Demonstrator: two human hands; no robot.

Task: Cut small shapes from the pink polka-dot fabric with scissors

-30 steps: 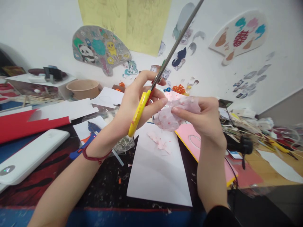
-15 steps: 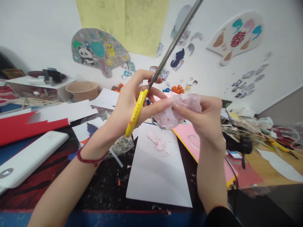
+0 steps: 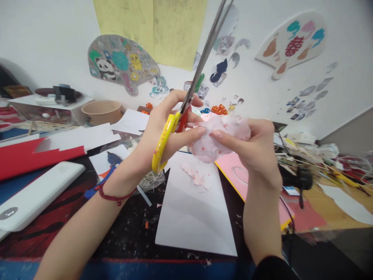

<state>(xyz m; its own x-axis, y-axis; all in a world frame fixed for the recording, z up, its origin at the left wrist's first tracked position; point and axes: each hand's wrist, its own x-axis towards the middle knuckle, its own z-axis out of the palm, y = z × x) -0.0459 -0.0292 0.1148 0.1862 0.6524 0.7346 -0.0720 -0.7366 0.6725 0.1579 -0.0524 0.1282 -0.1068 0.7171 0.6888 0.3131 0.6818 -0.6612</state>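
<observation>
Between my two hands hangs a thin pale pink sheet with red specks, crumpled, above the white paper. My right hand pinches it, thumb in front and fingers folded behind. My left hand has its thumb at the sheet's left edge and also carries the scissors, yellow and red handled, hooked over the hand with the blades pointing up and slightly parted. On the white paper below lie torn pink scraps.
A white power bank and red sheet lie at the left, near a round tan container. A pink sheet with yellow edge and black device are at the right. Decorated fans hang on the wall.
The scissors have tilted, showing both blades and the red handle. My left thumb has shifted slightly left along the sheet, which is spread a little differently.
</observation>
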